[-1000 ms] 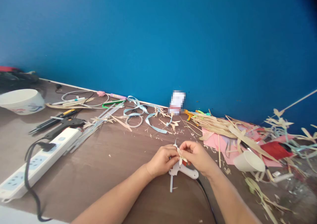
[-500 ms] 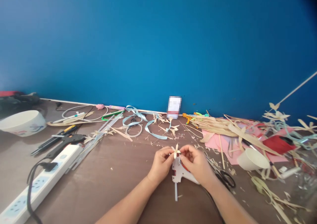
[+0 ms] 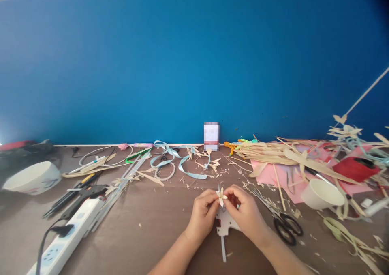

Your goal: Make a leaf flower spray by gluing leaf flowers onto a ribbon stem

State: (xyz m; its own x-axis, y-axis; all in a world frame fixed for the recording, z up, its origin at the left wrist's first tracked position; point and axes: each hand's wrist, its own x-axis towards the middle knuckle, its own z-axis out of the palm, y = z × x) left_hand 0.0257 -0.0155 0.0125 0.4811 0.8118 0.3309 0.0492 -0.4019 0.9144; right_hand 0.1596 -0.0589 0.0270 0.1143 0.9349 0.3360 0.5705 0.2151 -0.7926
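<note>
Between my two hands is a small cream-coloured flower [image 3: 221,196] with several pointed petals, apparently of dried husk. My left hand [image 3: 203,215] pinches it from the left with thumb and fingertips. From the other side, my right hand [image 3: 245,210] pinches its right edge. Below the hands a white glue gun [image 3: 225,223] lies on the table, a translucent glue stick [image 3: 223,248] poking out of it towards me. Part of the gun is hidden by my right hand. Black-handled scissors [image 3: 287,227] lie to the right of my right forearm.
A white power strip [image 3: 69,238] and a black glue gun [image 3: 86,198] lie at left, near a white bowl [image 3: 33,179]. Blue ribbon [image 3: 188,171] is at the back. Husk strips [image 3: 264,151], pink paper [image 3: 267,171] and a white cup [image 3: 322,194] crowd the right.
The camera view has shifted, so the table and its things sit lower in the picture and the scissors show more fully. Both hands still hold the flower, which is turned slightly.
</note>
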